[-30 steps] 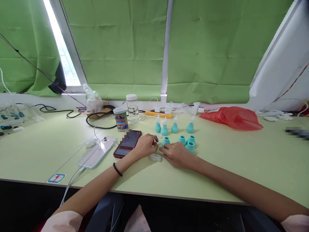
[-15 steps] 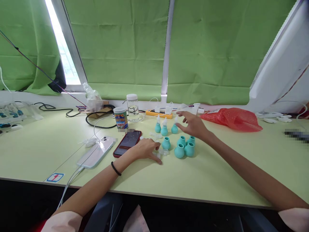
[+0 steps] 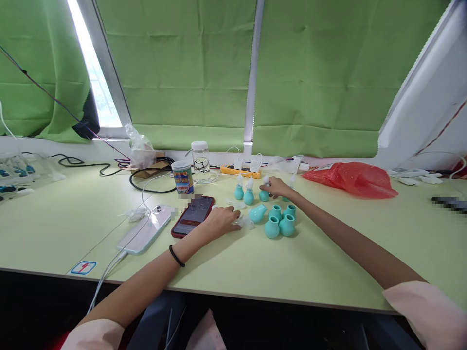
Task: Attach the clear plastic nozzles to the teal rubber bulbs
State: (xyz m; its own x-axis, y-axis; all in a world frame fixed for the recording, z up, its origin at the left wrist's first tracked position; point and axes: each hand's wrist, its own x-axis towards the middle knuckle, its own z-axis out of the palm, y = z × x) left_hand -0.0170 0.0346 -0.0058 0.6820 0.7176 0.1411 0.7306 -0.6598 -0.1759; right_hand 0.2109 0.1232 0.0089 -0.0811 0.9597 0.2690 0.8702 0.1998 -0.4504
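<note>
My right hand (image 3: 276, 188) has its thumb and fingers closed around the pale tip of a teal bulb syringe (image 3: 263, 196) standing upright. Two more tipped syringes, one (image 3: 239, 192) and another (image 3: 248, 197), stand to its left; a further tipped one (image 3: 291, 183) shows partly behind my right hand. My left hand (image 3: 223, 219) rests low over the table, thumb and fingers apart, beside small clear plastic tips (image 3: 248, 223). One untipped teal bulb (image 3: 257, 214) lies on its side. Several other untipped bulbs (image 3: 279, 222) are clustered upright, openings facing up.
A red-cased phone (image 3: 192, 216) and a white phone (image 3: 148, 228) with cables lie left. Behind stand a printed can (image 3: 182, 178), a lidded jar (image 3: 200, 163) and an orange power strip (image 3: 229, 170). A red plastic bag (image 3: 350, 180) lies at the back right.
My right hand has lowered onto the tip of a standing bulb syringe. The untipped bulb near my left hand has gone from upright to its side. My left thumb has drawn back.
</note>
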